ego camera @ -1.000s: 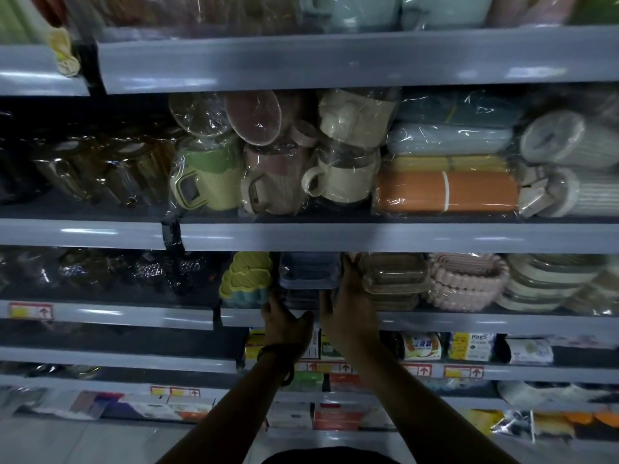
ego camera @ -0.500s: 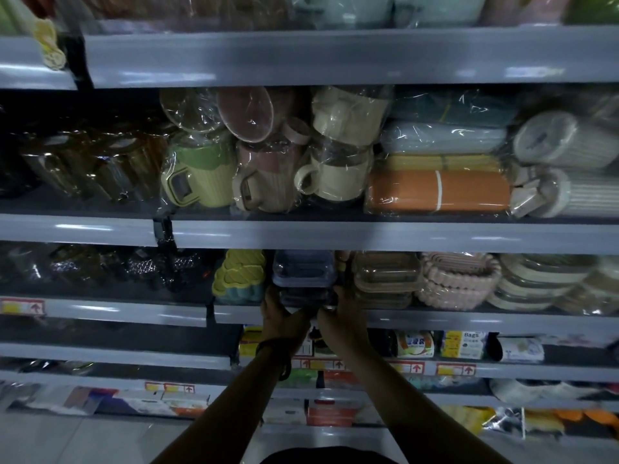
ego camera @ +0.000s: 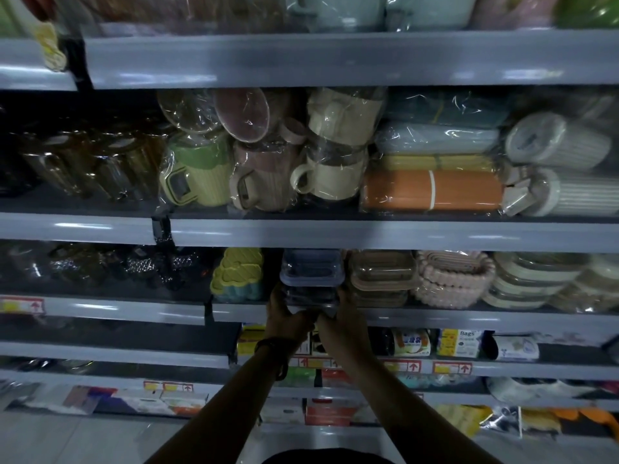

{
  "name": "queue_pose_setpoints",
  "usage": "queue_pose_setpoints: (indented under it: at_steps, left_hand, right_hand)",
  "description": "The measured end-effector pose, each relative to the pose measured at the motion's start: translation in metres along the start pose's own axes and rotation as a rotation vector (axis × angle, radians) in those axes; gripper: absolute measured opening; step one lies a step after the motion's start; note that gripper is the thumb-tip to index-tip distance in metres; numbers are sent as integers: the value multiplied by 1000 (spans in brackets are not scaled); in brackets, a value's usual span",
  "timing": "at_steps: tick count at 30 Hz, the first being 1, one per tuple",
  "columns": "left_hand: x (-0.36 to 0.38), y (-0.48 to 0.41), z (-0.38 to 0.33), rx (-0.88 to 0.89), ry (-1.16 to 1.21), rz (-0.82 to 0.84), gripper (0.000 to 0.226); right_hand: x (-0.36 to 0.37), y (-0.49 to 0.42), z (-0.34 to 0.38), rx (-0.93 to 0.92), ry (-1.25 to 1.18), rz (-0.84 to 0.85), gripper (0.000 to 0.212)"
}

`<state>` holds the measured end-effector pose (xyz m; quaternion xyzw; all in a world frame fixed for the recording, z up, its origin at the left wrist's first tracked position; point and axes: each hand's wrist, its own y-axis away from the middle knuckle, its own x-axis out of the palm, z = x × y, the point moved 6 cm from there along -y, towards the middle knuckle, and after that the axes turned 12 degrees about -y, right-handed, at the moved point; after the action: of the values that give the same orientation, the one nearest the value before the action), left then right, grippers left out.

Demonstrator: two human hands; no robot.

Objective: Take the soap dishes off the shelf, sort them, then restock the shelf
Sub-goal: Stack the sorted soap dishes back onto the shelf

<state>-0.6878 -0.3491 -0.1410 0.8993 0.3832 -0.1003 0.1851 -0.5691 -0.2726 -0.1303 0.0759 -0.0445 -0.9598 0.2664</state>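
On the shelf (ego camera: 435, 318) straight ahead of you, the stack of dark soap dishes (ego camera: 311, 276) stands upright between the yellow dishes (ego camera: 237, 276) and the brown dishes (ego camera: 382, 276). Your left hand (ego camera: 288, 316) grips its lower left side and your right hand (ego camera: 345, 319) its lower right, both equally near. Its long side faces you, so I think you should pull it straight back.

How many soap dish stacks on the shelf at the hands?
5, left to right: yellow-teal stack, dark clear stack gripped by left hand and right hand, brown clear stack, pink beaded stack, cream stack. A blurred sixth may sit far right; others may hide behind.
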Motion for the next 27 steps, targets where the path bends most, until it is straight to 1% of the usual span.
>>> queue_pose_setpoints:
  at_steps: [1, 3, 4, 6, 9, 10, 11, 13, 16, 19, 21, 24, 26, 27]
  left_hand:
    - [-1, 0, 1, 5, -5, 15, 96]
    - [-5, 5, 0, 48, -31, 23, 78]
    - [-9, 9, -1, 74, -60, -7, 70]
    - [-23, 18, 3, 127, -122, -111, 63]
    - [-56, 29, 10, 134, -176, -364, 42]
    - [-70, 31, 11, 139, -174, -437, 40]
    - [-84, 31, 12, 139, -169, -496, 38]
    - [-109, 29, 12, 115, -159, -546, 38]
    - [-133, 16, 11, 81, -170, -491, 39]
    - [-139, 10, 4, 122, -223, -385, 37]
    - [-142, 2, 7, 146, -225, -332, 40]
    - [-148, -29, 37, 134, -227, -259, 54]
    - [-155, -29, 31, 147, -235, -238, 55]
    - [-159, -24, 21, 155, -224, -223, 51]
  right_hand:
    - [1, 1, -1, -14, 16, -12, 76]
    - [5, 7, 0, -70, 78, -57, 73]
    - [8, 11, 1, -104, 132, -94, 72]
    - [19, 21, 6, -167, 197, -140, 65]
    - [46, 23, 24, -265, 181, -65, 41]
    - [56, 21, 31, -288, 185, -33, 37]
    - [66, 20, 38, -308, 183, 4, 38]
    - [87, 16, 49, -326, 196, 69, 44]
    - [112, 14, 60, -318, 187, 107, 59]
    - [128, 10, 59, -263, 170, 112, 67]
    - [133, 10, 57, -246, 156, 70, 61]
    - [141, 15, 55, -235, 137, 44, 49]
    - [149, 20, 52, -207, 107, 69, 50]
    - [152, 23, 50, -194, 93, 79, 52]
